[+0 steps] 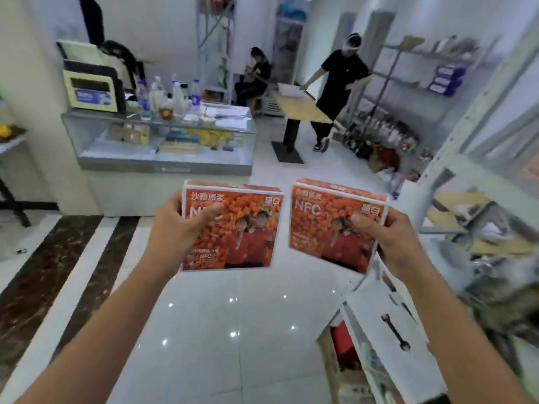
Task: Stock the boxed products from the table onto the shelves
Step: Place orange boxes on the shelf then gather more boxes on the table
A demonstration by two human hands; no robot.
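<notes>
Between the two outstretched forearms, above a glossy white tiled floor (221, 330), two orange boxed products hang side by side in the air, near each other but apart. The left hand (178, 225) has its grip closed on the left box (233, 228), thumb pressed over the printed front near the "NFC" lettering, the other fingers hidden behind the left edge. The right hand (390, 237) grasps the right box (329, 225) in the mirrored way, thumb on the front face, fingers wrapped behind the right edge. Both boxes stand roughly upright with their fronts toward the camera; the right one tilts slightly.

Just right of the right grip stands a metal shelf unit (466, 223) with blurred goods on it, and white boxes (388, 325) lie below that hand. Beyond both grips, a glass display counter (163, 141) carries bottles, and a wooden tabletop (297, 107) stands farther back, beside a person in black (338, 86) walking.
</notes>
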